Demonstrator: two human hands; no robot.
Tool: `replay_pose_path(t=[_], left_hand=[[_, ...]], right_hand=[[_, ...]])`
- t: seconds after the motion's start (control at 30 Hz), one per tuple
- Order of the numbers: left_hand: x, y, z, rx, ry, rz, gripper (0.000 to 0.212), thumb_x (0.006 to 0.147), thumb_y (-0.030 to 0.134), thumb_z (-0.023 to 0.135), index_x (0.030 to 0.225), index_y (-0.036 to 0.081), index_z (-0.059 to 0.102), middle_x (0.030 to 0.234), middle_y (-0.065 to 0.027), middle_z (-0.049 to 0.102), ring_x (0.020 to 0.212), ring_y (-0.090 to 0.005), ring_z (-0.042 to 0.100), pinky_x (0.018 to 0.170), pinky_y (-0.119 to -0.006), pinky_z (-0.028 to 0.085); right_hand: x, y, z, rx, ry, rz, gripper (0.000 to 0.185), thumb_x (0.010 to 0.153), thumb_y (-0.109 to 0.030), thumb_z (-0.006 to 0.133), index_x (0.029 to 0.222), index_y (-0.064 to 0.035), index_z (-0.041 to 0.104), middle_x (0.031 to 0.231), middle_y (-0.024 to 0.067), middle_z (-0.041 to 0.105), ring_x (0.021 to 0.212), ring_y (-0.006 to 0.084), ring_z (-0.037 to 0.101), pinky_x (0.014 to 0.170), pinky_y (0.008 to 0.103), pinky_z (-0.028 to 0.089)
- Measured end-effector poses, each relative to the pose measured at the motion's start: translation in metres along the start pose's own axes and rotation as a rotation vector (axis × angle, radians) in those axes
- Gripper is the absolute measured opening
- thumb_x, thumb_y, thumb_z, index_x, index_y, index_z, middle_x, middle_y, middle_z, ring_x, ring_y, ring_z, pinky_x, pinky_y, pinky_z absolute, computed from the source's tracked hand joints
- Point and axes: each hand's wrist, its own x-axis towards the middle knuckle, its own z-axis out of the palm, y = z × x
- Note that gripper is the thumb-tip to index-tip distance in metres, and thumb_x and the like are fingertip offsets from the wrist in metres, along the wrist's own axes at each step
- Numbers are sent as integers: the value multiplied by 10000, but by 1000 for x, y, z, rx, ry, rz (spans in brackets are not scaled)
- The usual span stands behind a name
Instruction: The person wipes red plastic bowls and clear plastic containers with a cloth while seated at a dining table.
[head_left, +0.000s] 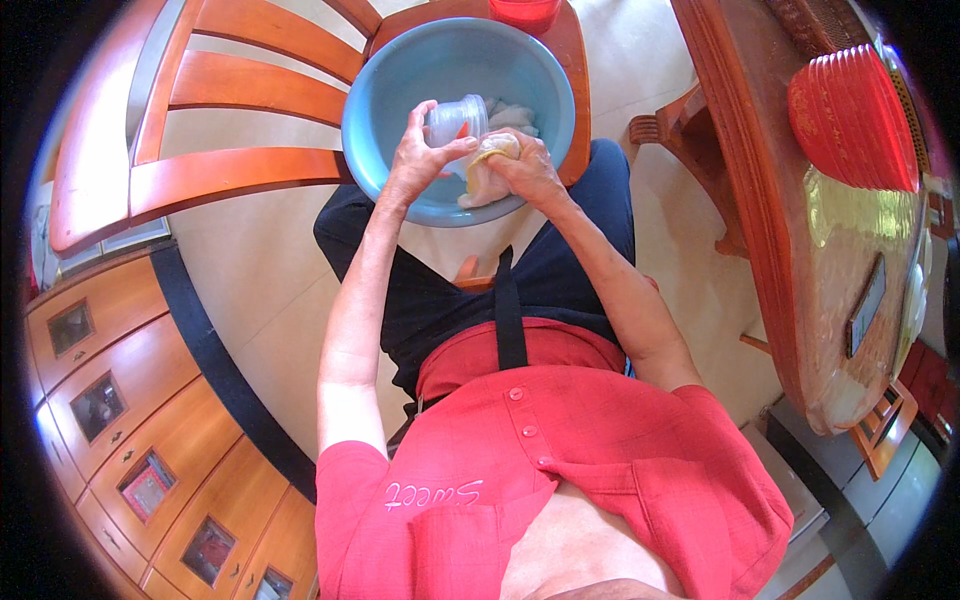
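My left hand (421, 157) grips a clear plastic tub (448, 120), tilted on its side over a blue plastic basin (366, 112). A small orange-red patch shows at the tub's lower edge; I cannot tell what it is. Bunched in my right hand (534, 171) is a damp-looking white cloth (487, 184) with a yellow edge. The cloth hangs by the basin's near rim, close beside the tub. More whitish material (514, 118), perhaps cloth, lies inside the basin behind my right hand.
The basin stands on the seat of a wooden chair (576, 142), its slatted back (255, 90) to the left. Behind it is a red container (525, 13). On the stone-topped table (817, 352) at right are stacked red bowls (851, 120) and a phone (866, 306). Wooden cabinets (142, 382) line the left.
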Motion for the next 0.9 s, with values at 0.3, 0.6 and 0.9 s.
replay_pose_path(t=[0.3, 0.6, 0.9], left_hand=[[3, 2, 4, 337, 109, 152, 933, 624, 421, 759, 1358, 53, 315, 1265, -257, 455, 1142, -364, 501, 981, -407, 407], [0, 16, -36, 101, 158, 68, 887, 673, 345, 751, 1379, 115, 268, 1258, -192, 470, 1068, -295, 551, 718, -375, 566], [-6, 7, 0, 29, 122, 33, 908, 655, 353, 758, 1379, 86, 281, 1294, -222, 439, 1088, -316, 542, 688, -357, 571]], right_hand=[[-4, -13, 5, -115, 105, 53, 259, 712, -189, 657, 916, -31, 640, 845, 171, 663, 812, 278, 655, 747, 369, 503], [5, -2, 4, 38, 228, 100, 325, 697, -148, 701, 985, -29, 606, 945, 131, 656, 883, 251, 636, 780, 336, 498], [-8, -10, 8, 130, 11, -86, 291, 734, -59, 690, 1014, -55, 611, 944, 20, 622, 866, 103, 580, 739, 252, 490]])
